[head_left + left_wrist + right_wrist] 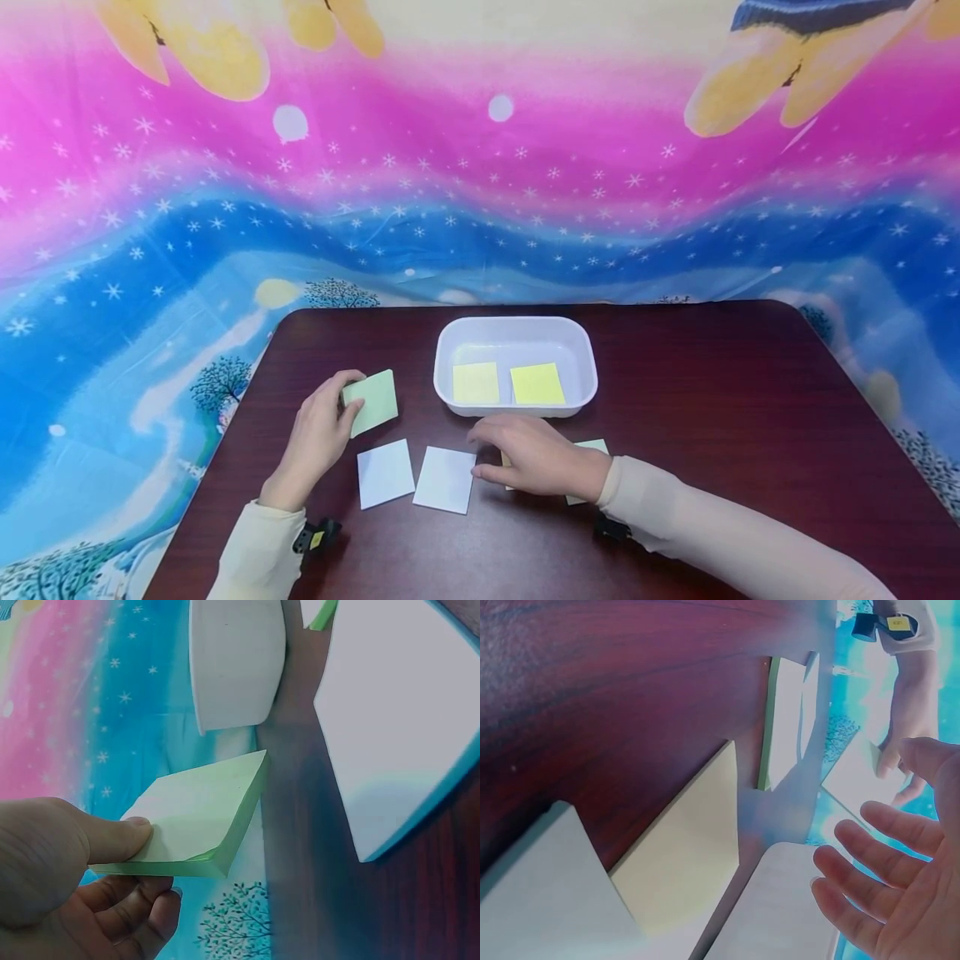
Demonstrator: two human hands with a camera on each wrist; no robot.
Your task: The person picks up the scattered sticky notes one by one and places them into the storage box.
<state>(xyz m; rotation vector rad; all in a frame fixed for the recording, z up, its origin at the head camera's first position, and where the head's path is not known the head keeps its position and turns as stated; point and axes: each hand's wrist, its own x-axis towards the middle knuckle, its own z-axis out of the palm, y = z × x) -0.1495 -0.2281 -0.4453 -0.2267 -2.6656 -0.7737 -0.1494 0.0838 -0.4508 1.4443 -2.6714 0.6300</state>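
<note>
My left hand [318,429] pinches a pale green sticky note pad [375,402] above the table's left side. In the left wrist view its thumb lies on top of the pad and the other fingers are underneath. My right hand [536,457] is in front of the white tray, its fingers loosely bent and apart, holding nothing in the right wrist view. Under it, a cream pad [694,847] and a pale green pad [594,446] are partly hidden in the head view. Two whitish pads [386,475] lie between the hands.
The white plastic tray [516,323] stands at the back middle of the dark wooden table [697,383]. A pale yellow pad [475,383] and a bright yellow pad [537,385] lie side by side in it. A patterned cloth [480,183] hangs behind the table.
</note>
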